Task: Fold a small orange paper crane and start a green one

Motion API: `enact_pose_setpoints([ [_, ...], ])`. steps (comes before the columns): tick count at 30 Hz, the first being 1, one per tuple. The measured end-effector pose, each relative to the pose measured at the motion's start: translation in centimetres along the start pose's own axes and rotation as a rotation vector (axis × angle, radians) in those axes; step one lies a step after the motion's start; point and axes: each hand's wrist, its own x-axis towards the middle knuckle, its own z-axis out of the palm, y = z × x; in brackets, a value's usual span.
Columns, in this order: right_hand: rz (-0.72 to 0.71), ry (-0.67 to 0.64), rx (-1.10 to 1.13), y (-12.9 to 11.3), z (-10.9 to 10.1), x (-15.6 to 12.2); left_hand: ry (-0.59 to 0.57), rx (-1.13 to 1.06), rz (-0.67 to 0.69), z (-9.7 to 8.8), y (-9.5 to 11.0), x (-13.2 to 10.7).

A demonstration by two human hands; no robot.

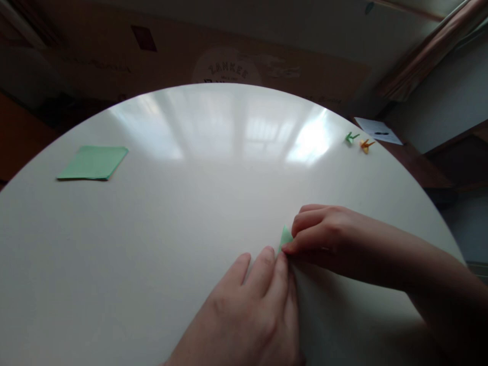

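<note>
A small folded piece of green paper [285, 237] lies on the round white table [190, 203], mostly hidden under my fingers. My right hand [335, 239] comes in from the right with its fingers curled, pinching the paper's edge. My left hand [255, 300] reaches up from below, fingers held together and fingertips pressing on the table against the paper's lower side. Only a small green corner shows between the two hands.
A stack of square green paper sheets [93, 162] lies at the table's far left. Two tiny folded figures, one green [351, 137] and one orange [366, 145], stand near the far right rim. A white printed sheet [378, 131] lies on a brown surface beyond.
</note>
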Motion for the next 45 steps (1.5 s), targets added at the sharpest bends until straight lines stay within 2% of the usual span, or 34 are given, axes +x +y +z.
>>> enact_pose_setpoints([
  [4, 0.057, -0.038, -0.036, 0.2, -0.2, 0.0, -0.032, 0.019, -0.004, -0.5, -0.7, 0.4],
  [10, 0.098, -0.064, -0.04, 0.6, -0.3, 0.1, -0.14, -0.04, -0.047, -1.6, -0.9, 0.7],
  [17, 0.177, -0.028, -0.016, 0.9, -1.0, -0.3, -0.128, -0.075, -0.101, -2.5, -1.1, 1.1],
  [25, 0.233, -0.012, 0.052, 2.4, -1.6, -0.8, -0.232, -0.1, -0.149, -3.0, -0.9, 1.6],
  [33, 0.175, 0.271, -0.033, 3.8, -1.1, -0.2, -0.199, -0.105, -0.118, -2.2, -1.0, 1.2],
  [41, 0.065, 0.211, 0.145, 3.6, -0.6, -0.1, -0.132, -0.118, -0.137, -2.7, -1.8, 2.3],
  [45, 0.113, 0.311, 0.287, 4.6, 0.0, 0.4, -0.076, -0.052, -0.136, -2.9, -2.0, 2.7],
])
